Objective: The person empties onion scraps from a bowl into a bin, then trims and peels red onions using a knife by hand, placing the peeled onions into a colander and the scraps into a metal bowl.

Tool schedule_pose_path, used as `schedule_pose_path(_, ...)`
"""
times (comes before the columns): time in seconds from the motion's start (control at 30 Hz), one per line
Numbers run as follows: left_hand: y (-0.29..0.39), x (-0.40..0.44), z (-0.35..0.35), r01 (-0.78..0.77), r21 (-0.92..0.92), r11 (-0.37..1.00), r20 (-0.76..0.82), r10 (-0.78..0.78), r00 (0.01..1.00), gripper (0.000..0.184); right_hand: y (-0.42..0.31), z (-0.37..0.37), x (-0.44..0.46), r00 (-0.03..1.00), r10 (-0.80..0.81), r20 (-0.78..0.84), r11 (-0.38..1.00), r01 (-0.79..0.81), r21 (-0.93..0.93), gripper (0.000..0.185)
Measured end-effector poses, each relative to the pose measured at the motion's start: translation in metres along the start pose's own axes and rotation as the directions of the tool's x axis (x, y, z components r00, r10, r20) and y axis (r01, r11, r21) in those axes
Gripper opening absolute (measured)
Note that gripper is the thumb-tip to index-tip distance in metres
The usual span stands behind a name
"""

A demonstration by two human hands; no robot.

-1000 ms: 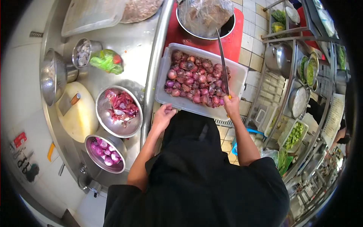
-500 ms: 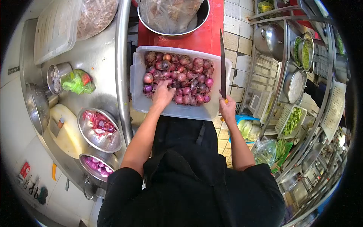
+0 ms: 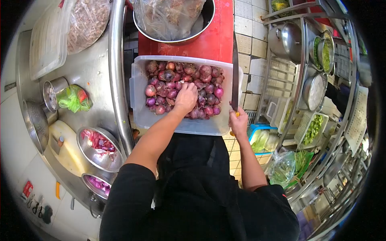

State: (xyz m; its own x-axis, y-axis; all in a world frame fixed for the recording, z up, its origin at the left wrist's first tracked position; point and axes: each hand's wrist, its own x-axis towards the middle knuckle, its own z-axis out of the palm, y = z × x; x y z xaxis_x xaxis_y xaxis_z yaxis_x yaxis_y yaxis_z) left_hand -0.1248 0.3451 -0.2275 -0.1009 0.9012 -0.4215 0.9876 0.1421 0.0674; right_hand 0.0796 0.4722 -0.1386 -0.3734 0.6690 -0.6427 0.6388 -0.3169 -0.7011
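Observation:
A translucent plastic bin [image 3: 161,123] in front of me holds many red onions [image 3: 163,86]. My left hand [image 3: 187,97] is down among them near the middle, its fingers curled and pressed together; whatever lies under the fingertips is hidden. At the bin's right side, my right hand [image 3: 239,121] grips a long knife [image 3: 235,72] by its yellow-orange handle. The dark blade points away from me, alongside the bin's right wall.
On the steel counter [image 3: 94,60] at left are a colander of sliced onions [image 3: 98,148], a bowl of peeled onions [image 3: 97,184] and a cutting board [image 3: 74,160]. Beyond the bin, a pot [image 3: 173,40] with a bagged item rests on a red surface [image 3: 221,40]. Metal shelving [image 3: 281,18] lines the right.
My left hand has moved right across the onions, from the left part of the bin to its middle. The knife stays in my right hand. The whole view has shifted slightly.

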Motion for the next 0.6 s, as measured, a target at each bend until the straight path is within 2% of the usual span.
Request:
schedule_pose_path(0.07,0.003,0.005,-0.001,-0.031,0.069,0.997,0.043,0.028,0.999,0.029,-0.001,0.0,0.0,1.0,0.009,0.006,0.999,-0.009,0.047,0.031)
schedule_pose_path(0.2,0.002,0.002,0.005,-0.102,0.176,0.979,0.094,0.086,0.992,0.026,-0.008,0.004,-0.002,1.0,0.009,-0.011,1.0,-0.009,0.026,0.03)
schedule_pose_path(0.23,0.001,0.001,0.009,-0.113,0.135,0.984,0.046,0.108,0.993,0.025,-0.009,0.004,-0.003,1.0,0.011,-0.012,1.0,-0.011,0.029,0.029)
schedule_pose_path(0.33,-0.002,0.01,0.009,-0.101,-0.025,0.995,0.069,0.103,0.992,0.025,-0.005,0.004,-0.002,1.0,0.012,-0.012,0.999,-0.011,0.035,0.028)
schedule_pose_path(0.37,-0.004,0.01,0.009,-0.105,-0.021,0.994,0.051,0.106,0.993,0.027,-0.003,0.003,-0.002,1.0,0.008,-0.019,1.0,-0.008,0.02,0.028)
schedule_pose_path(0.47,-0.017,0.003,-0.012,-0.143,-0.09,0.986,0.08,0.15,0.985,0.036,-0.002,0.002,-0.002,1.0,-0.01,-0.015,1.0,0.01,0.002,0.028)
schedule_pose_path(0.5,-0.024,-0.006,-0.026,-0.097,-0.24,0.966,0.083,0.12,0.989,0.046,-0.001,0.002,-0.001,1.0,-0.016,-0.01,1.0,0.016,0.004,0.028)
schedule_pose_path(0.6,-0.044,-0.047,-0.022,-0.09,-0.536,0.84,-0.185,-0.012,0.983,0.049,0.005,0.003,0.002,1.0,-0.005,-0.021,1.0,0.005,0.022,0.029)
